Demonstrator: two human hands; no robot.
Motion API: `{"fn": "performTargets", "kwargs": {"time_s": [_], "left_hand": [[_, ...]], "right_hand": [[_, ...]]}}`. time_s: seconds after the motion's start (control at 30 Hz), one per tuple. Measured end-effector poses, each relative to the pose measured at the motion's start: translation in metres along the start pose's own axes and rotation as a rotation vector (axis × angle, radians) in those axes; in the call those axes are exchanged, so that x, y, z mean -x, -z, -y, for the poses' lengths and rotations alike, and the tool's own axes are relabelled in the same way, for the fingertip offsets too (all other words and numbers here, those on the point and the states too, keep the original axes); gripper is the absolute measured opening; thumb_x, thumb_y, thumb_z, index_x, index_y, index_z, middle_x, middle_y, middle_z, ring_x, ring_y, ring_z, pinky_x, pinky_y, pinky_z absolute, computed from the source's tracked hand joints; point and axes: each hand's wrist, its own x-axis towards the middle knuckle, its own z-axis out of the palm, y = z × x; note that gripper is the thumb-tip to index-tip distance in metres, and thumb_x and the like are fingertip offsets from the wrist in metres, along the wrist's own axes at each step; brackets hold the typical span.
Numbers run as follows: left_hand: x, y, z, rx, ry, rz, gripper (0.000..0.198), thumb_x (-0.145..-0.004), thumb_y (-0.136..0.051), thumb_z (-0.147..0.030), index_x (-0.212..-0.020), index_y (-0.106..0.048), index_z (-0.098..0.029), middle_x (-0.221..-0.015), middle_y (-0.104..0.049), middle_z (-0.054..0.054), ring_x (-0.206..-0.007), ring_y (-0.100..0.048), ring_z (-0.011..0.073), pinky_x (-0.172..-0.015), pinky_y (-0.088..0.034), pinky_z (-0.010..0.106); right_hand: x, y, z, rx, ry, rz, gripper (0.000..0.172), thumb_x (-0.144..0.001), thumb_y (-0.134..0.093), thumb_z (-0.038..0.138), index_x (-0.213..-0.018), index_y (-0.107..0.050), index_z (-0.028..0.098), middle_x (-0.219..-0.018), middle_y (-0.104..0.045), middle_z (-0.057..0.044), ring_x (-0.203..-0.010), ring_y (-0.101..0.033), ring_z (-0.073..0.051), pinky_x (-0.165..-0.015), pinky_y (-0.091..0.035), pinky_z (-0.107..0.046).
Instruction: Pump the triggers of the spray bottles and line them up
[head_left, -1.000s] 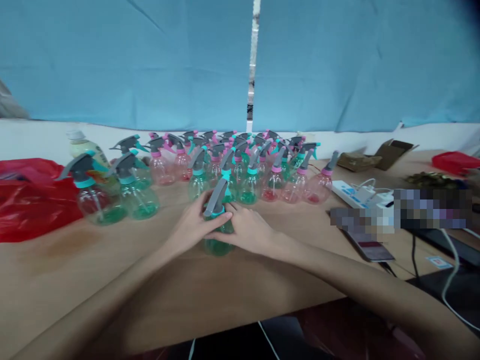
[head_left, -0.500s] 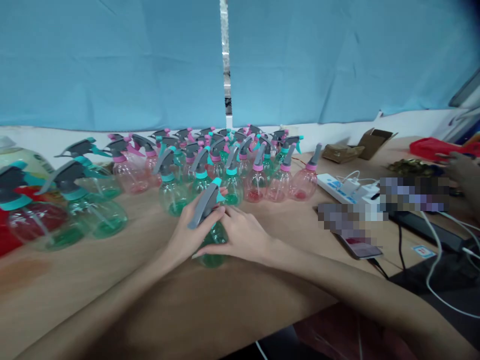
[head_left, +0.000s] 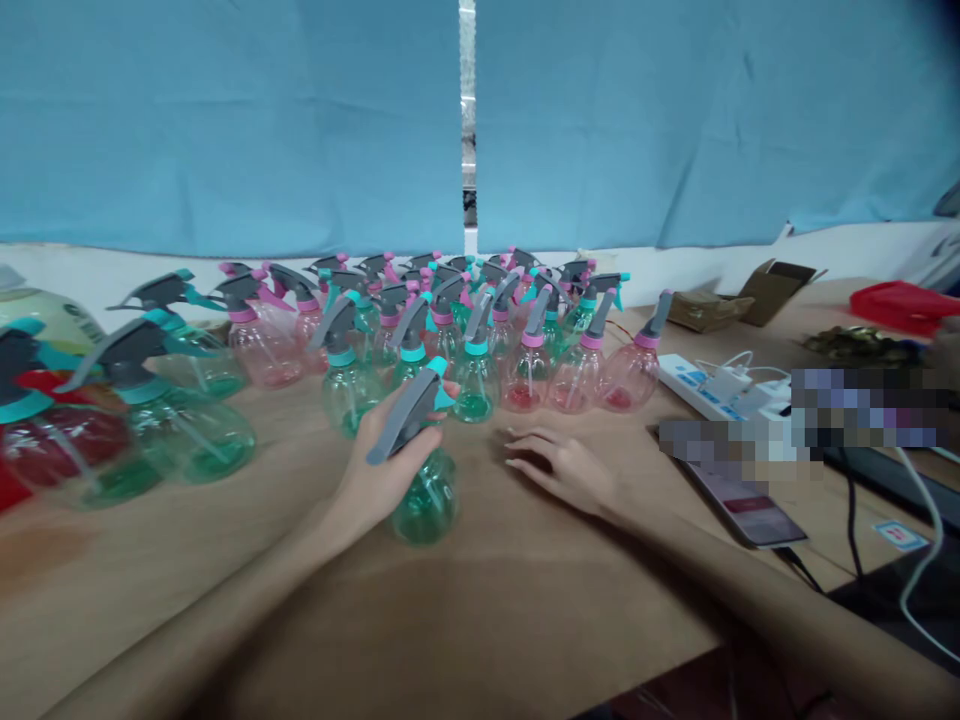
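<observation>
My left hand [head_left: 382,470] is wrapped round the neck of a green spray bottle [head_left: 426,505] with a grey and turquoise trigger head. The bottle is upright, close in front of me, and holds a little green liquid. To its right, my right hand [head_left: 564,468] is held low over the table, fingers apart and nothing in them. Just beyond the hands stand a green spray bottle [head_left: 475,385] and a pink spray bottle [head_left: 525,380], part of a crowd of several such bottles.
More green bottles [head_left: 196,440] stand at the left on the wooden table [head_left: 480,620]. On the right lie a phone [head_left: 754,510], a white power strip [head_left: 686,385] with plugs and cables, and an open cardboard box [head_left: 780,290]. A blue cloth [head_left: 300,130] covers the wall behind.
My right hand has let go of the green spray bottle and moved away to the right. The left hand keeps its hold. The view has shifted slightly.
</observation>
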Motion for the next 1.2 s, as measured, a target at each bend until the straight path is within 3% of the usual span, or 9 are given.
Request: {"fn": "performTargets", "kwargs": {"time_s": [0.2, 0.4, 1.07, 1.2], "left_hand": [[-0.002, 0.003, 0.000, 0.006, 0.002, 0.033, 0.040, -0.077, -0.052, -0.026, -0.116, -0.056, -0.028, -0.105, -0.066, 0.003, -0.095, -0.062, 0.0239, -0.089, -0.048, 0.042], [0.000, 0.003, 0.000, -0.040, 0.047, 0.024, 0.038, -0.082, -0.050, -0.035, -0.120, -0.053, -0.029, -0.074, -0.063, 0.000, -0.071, -0.062, 0.0198, -0.075, -0.051, 0.038], [-0.002, 0.003, -0.002, -0.098, 0.018, 0.021, 0.034, -0.079, -0.049, -0.035, -0.109, -0.061, -0.027, -0.065, -0.060, -0.002, -0.057, -0.056, 0.0165, -0.067, -0.051, 0.034], [-0.004, 0.003, -0.003, -0.097, 0.017, 0.010, 0.029, -0.076, -0.050, -0.031, -0.100, -0.063, -0.025, -0.075, -0.064, 0.000, -0.063, -0.058, 0.0179, -0.064, -0.050, 0.034]], "right_hand": [[-0.005, -0.011, -0.015, 0.044, -0.006, -0.015, 0.032, -0.090, -0.046, 0.035, -0.114, -0.060, 0.019, -0.125, -0.057, -0.009, -0.120, -0.049, -0.020, -0.100, -0.042, -0.041], [-0.010, -0.015, -0.012, 0.062, 0.014, 0.003, 0.035, -0.091, -0.043, 0.035, -0.117, -0.058, 0.017, -0.124, -0.058, -0.009, -0.123, -0.046, -0.019, -0.104, -0.037, -0.041], [-0.008, -0.015, -0.010, 0.069, 0.009, -0.003, 0.034, -0.090, -0.044, 0.032, -0.118, -0.058, 0.018, -0.125, -0.058, -0.008, -0.122, -0.047, -0.020, -0.104, -0.038, -0.042], [-0.008, -0.015, -0.010, 0.050, 0.011, -0.012, 0.033, -0.090, -0.044, 0.032, -0.118, -0.058, 0.021, -0.124, -0.059, -0.007, -0.122, -0.048, -0.021, -0.103, -0.038, -0.044]]}}
